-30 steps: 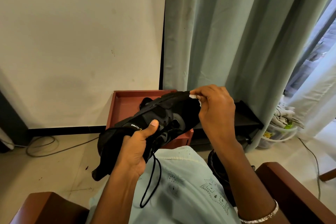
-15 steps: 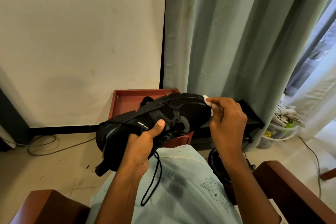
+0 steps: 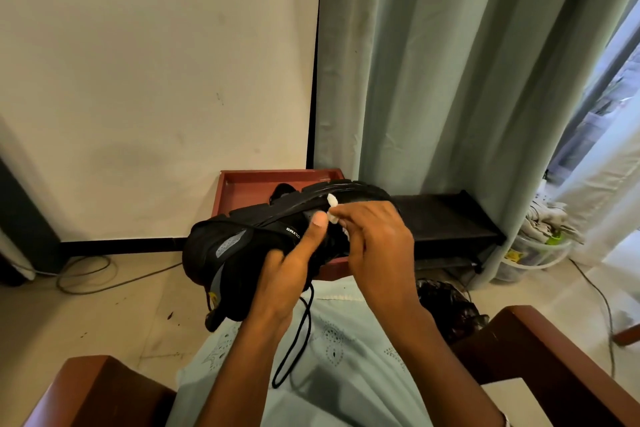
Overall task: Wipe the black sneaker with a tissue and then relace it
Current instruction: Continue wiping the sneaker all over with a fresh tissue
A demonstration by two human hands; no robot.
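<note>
Left hand (image 3: 284, 274) grips the black sneaker (image 3: 235, 239), now rolled sole-up; right hand (image 3: 377, 246) pinches the tissue (image 3: 331, 199), moved left off the toe, seemingly still wiping the sole edge.

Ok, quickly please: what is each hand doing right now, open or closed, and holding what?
Left hand: closed, gripping the black sneaker.
Right hand: closed, pinching the tissue against the sneaker.
</note>
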